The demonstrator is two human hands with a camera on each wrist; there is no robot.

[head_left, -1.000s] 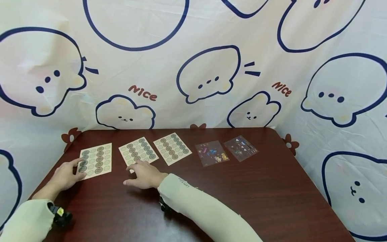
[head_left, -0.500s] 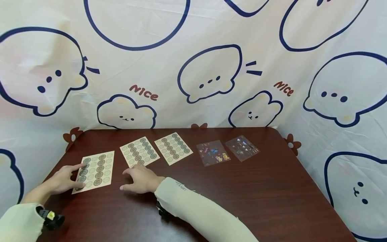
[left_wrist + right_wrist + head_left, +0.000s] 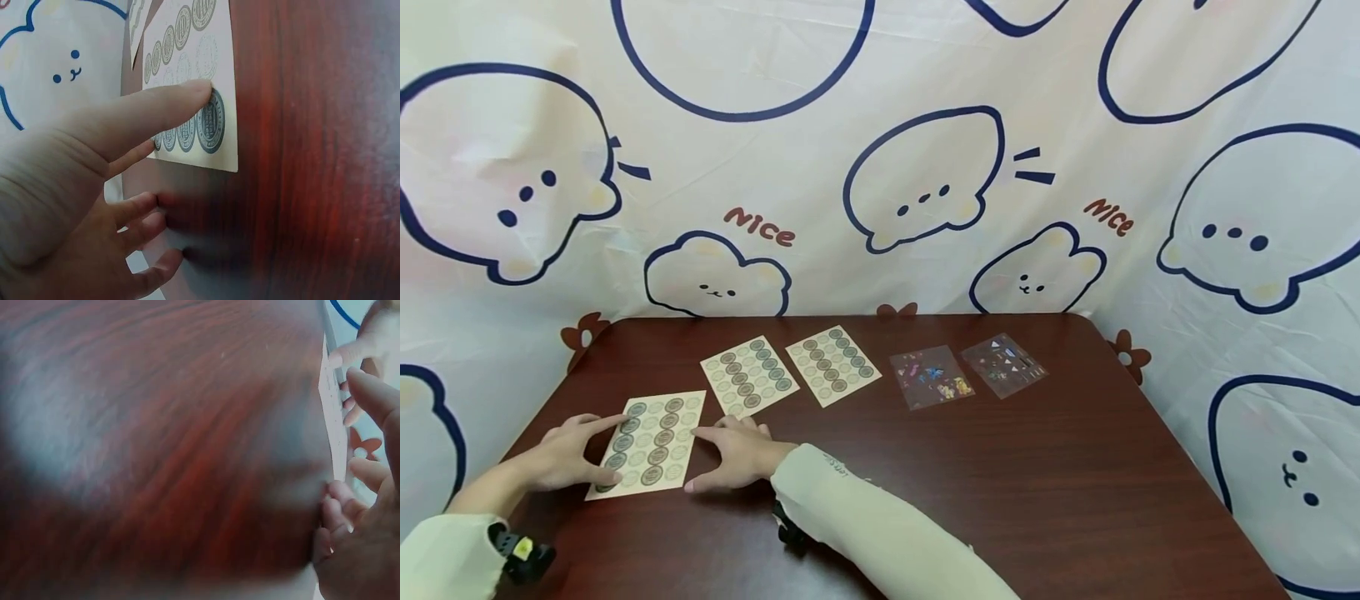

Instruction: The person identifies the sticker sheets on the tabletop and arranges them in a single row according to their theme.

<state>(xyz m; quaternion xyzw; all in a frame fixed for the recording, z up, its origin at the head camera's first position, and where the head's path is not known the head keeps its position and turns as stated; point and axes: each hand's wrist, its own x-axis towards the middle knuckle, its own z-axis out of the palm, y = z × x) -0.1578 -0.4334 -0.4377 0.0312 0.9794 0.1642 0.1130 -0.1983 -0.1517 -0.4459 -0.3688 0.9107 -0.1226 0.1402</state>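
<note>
A cream sheet of round seal stickers [image 3: 651, 446] lies flat at the left of the table, printed with rows of dark and pale circles. My left hand [image 3: 561, 454] rests on its left side, thumb and index finger spread and pressing on the paper. In the left wrist view the left thumb [image 3: 169, 109] lies straight over the dark stickers, with the other fingers on the wood beyond. My right hand [image 3: 737, 454] is at the sheet's right edge, thumb and index finger apart with the fingertips close to the paper.
Two more cream sticker sheets [image 3: 749, 377] [image 3: 833, 367] lie farther back. To their right are two clear sheets with small colourful stickers [image 3: 932, 377] [image 3: 1004, 367]. A cartoon-print cloth [image 3: 820, 183] hangs behind the dark wooden table [image 3: 1000, 483].
My left hand has slid the near sticker sheet toward me and then to the right. My right hand has moved left and a little nearer, from the second sheet to the near sheet's edge.
</note>
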